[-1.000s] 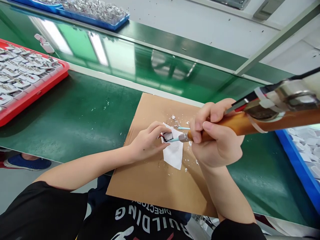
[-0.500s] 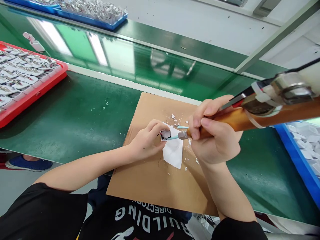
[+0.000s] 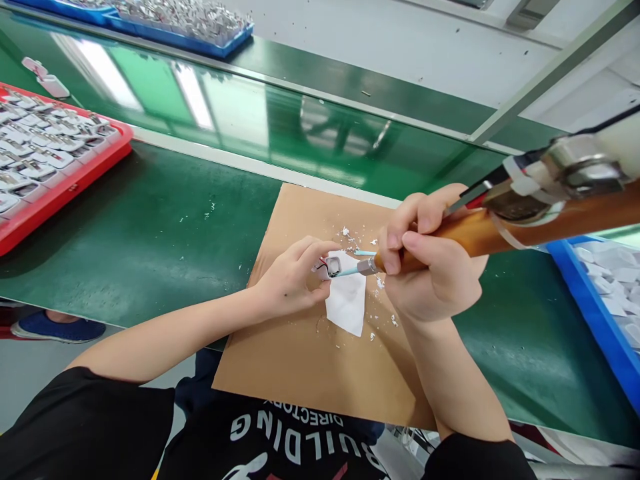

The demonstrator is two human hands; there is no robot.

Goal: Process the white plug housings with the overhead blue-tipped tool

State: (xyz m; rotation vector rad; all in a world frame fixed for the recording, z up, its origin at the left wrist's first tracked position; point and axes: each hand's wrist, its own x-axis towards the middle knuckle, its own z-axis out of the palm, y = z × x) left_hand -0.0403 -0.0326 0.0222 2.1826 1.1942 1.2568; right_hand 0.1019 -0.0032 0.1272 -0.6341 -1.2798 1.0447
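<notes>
Between the fingertips and thumb of my left hand (image 3: pixel 293 279) is a small white plastic housing (image 3: pixel 331 267), with a dark-edged square part inside and thin red and black wires. My right hand (image 3: pixel 430 263) is closed around the amber barrel of a glue dispenser (image 3: pixel 520 233), which has a metal collar and a pale blue nozzle. The nozzle's tip is at the housing's lower right edge; whether it touches is hard to tell. Under them a white paper sheet (image 3: pixel 347 310) lies on a brown cardboard sheet (image 3: pixel 300 373). Another pale blue tip (image 3: pixel 365 253) lies beside the paper.
White scraps dot the cardboard. A red tray (image 3: pixel 65 190) of white housings stands at left, a blue bin (image 3: pixel 590 313) of white parts at right. Blue trays (image 3: pixel 220 50) sit on the far ledge. An open white case (image 3: pixel 53 85) lies on the green belt (image 3: pixel 225 127).
My left hand has turned the housing slightly, so its red and black wires show more. The dispenser shifted very little. The open case on the belt has moved left.
</notes>
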